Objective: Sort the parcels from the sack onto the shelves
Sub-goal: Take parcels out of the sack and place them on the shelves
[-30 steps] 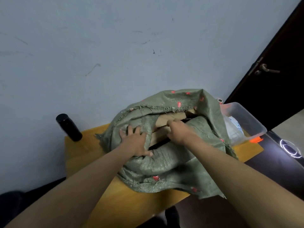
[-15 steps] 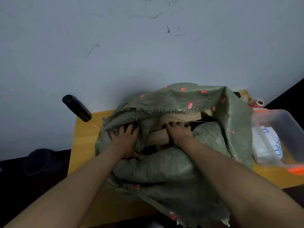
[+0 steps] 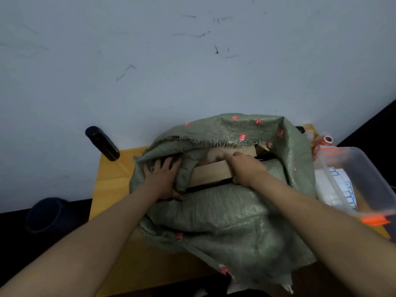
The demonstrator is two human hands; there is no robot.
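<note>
sack (image 3: 225,211) labels blurred (red), nothing legible

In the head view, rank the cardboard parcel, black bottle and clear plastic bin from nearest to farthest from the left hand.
From the left hand:
1. Cardboard parcel, just to its right in the sack's mouth.
2. Black bottle, to its left by the wall.
3. Clear plastic bin, far right on the table.

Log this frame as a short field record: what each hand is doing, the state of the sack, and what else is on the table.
left hand: presses the folded sack edge down, fingers spread
right hand: grips the brown parcel in the sack mouth
sack: green woven, open, lying on the wooden table
parcel status: still partly inside
left of sack: black bottle
right of sack: clear plastic bin
</note>
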